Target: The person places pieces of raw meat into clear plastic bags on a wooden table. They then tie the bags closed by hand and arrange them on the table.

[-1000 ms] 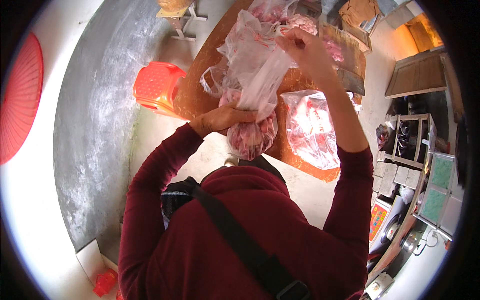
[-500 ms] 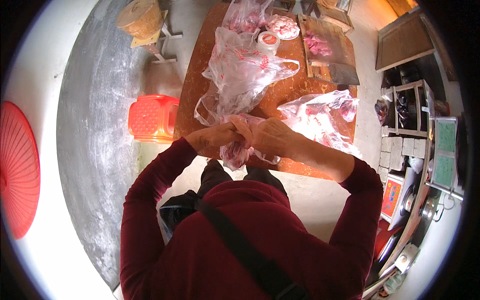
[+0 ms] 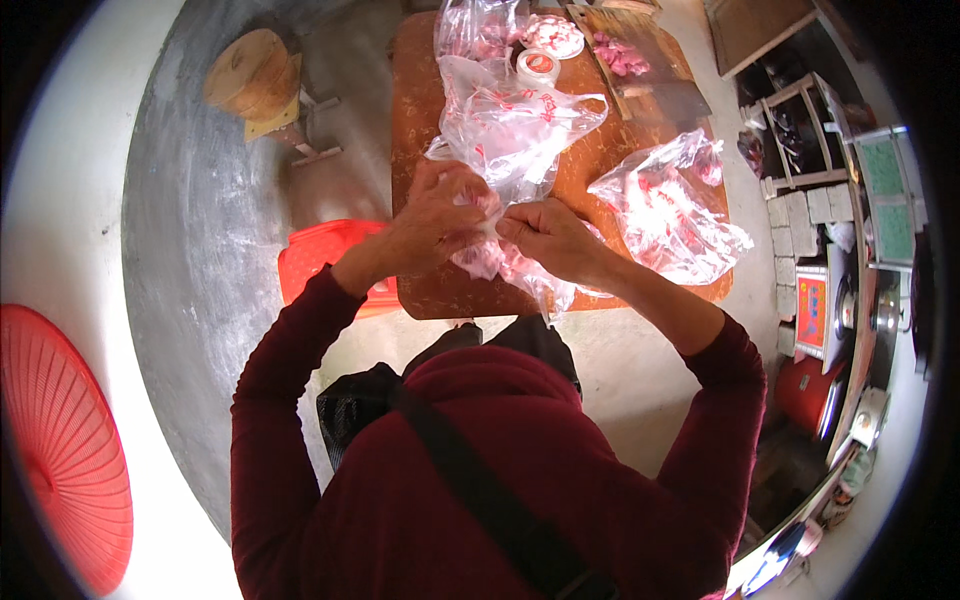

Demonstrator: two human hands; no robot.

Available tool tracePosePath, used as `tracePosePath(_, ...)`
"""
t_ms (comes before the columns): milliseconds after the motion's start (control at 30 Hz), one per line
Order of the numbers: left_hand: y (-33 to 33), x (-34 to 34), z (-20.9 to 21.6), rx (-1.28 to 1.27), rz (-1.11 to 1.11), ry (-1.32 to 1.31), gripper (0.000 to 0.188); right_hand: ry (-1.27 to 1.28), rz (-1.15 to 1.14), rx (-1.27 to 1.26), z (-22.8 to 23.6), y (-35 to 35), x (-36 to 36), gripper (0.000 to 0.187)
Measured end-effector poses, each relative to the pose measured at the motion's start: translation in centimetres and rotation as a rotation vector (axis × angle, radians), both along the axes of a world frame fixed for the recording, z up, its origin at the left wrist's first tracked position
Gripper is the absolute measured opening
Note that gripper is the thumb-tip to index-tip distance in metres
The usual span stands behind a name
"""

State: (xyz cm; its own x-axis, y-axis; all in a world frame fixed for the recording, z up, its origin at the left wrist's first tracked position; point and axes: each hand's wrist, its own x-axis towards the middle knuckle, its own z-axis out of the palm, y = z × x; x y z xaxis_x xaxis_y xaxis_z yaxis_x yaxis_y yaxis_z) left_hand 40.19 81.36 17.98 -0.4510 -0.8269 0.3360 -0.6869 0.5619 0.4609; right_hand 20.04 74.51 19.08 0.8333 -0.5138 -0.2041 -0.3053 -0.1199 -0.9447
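My left hand [image 3: 443, 215] has its fingers curled at the neck of a clear plastic bag of meat [image 3: 520, 268]. Close beside it, my right hand [image 3: 555, 236] pinches the same bag's top. The bag hangs at the near edge of a brown table [image 3: 430, 296]. Just beyond lies a white plastic bag [image 3: 510, 135] with red print. To the right rests another clear bag of meat [image 3: 668, 205], bright with glare. Farther back are a round lidded tub [image 3: 538, 67], a heap of pale fatty pieces [image 3: 553, 36], and pink meat [image 3: 620, 55] on a wooden board [image 3: 592, 22].
A cleaver [image 3: 675, 101] lies across the board's near end. Left of the table stand a red plastic stool [image 3: 318, 258] and a round wooden block [image 3: 252, 75] on a stand. A red round woven tray [image 3: 75, 470] leans at far left. Shelving [image 3: 800, 135] lines the right wall.
Both hands have moved slightly away from my body and still work at the bag's neck. My left hand has lifted and turned, its fingers looser. The view has shifted.
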Motion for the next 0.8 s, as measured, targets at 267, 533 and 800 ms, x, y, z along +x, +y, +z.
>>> tracePosePath(267, -0.7, 1.5, 9.2, 0.071, -0.201, 0.013, 0.012, -0.342, 0.239, -1.589, 6.7, -2.9, 0.6, 0.012)
tracePosePath(533, -2.5, -2.6, 18.0, 0.495, -0.271, 0.573, 0.008, -1.216, -0.372, -1.087, 6.2, -5.2, 5.6, 0.023)
tracePosePath(800, -3.0, -2.6, 14.8, 0.181, 0.064, 0.335, 0.011, -1.583, 0.060, 1.305, -1.6, 1.8, 13.0, 0.022)
